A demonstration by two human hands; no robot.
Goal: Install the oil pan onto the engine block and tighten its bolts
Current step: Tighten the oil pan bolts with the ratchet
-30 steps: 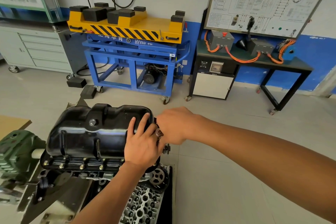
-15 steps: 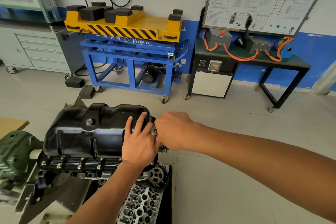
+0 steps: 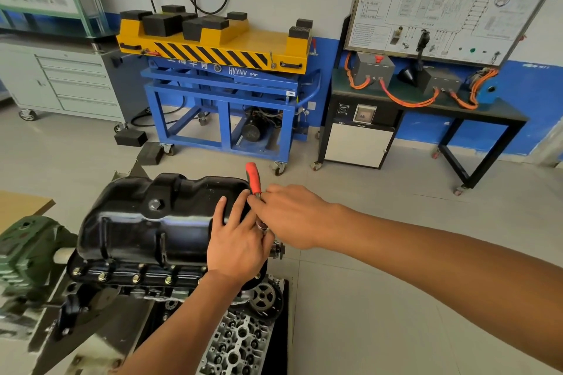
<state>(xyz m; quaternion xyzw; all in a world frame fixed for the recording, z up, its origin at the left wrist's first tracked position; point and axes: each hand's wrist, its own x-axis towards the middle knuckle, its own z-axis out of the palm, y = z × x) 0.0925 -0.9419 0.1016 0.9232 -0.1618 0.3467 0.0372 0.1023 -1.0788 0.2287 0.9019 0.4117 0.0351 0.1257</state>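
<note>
Fingers of right hand (image 3: pixel 292 216) pinch red-handled tool (image 3: pixel 253 176), head hidden; left hand (image 3: pixel 237 243) spreads on oil pan (image 3: pixel 146 222).

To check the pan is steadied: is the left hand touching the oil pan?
Touching. The head view shows the left hand with fingers spread flat on the oil pan.

My left hand (image 3: pixel 240 240) lies flat, fingers straight and spread. My right hand (image 3: pixel 292 216) pinches a red-handled metal wrench (image 3: pixel 252 176), arm outstretched.

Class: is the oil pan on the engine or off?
On. The oil pan sits over the engine block, bolts along its edge.
</note>
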